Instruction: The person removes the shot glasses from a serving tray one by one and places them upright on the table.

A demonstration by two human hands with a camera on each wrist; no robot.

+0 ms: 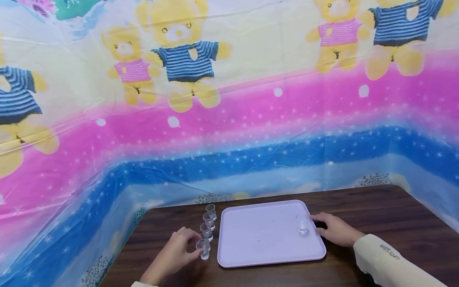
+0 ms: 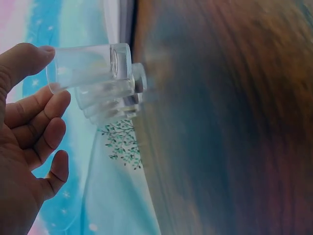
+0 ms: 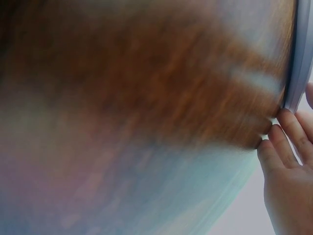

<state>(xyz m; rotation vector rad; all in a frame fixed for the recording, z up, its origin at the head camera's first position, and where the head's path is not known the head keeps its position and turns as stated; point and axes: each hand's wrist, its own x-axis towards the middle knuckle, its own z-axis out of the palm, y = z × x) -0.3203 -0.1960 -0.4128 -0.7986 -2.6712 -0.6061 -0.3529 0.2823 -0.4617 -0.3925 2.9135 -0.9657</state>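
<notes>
My left hand (image 1: 177,249) pinches the rim of the nearest small clear shot glass (image 1: 204,252) between thumb and fingertips. In the left wrist view, the glass (image 2: 85,63) has its thick base toward the dark wood. Behind it, several matching glasses (image 1: 206,230) stand in a row running away along the left side of the lilac tray (image 1: 265,243). Another clear glass (image 1: 302,226) stands upright on the tray near its right rim. My right hand (image 1: 337,230) rests at the tray's right edge, its fingers (image 3: 281,144) extended and the tips on the table.
The dark wooden table (image 1: 380,223) reaches beyond the tray on both sides. A patterned cloth with teddy bears (image 1: 190,59) hangs close behind the table's back edge and wraps round its sides.
</notes>
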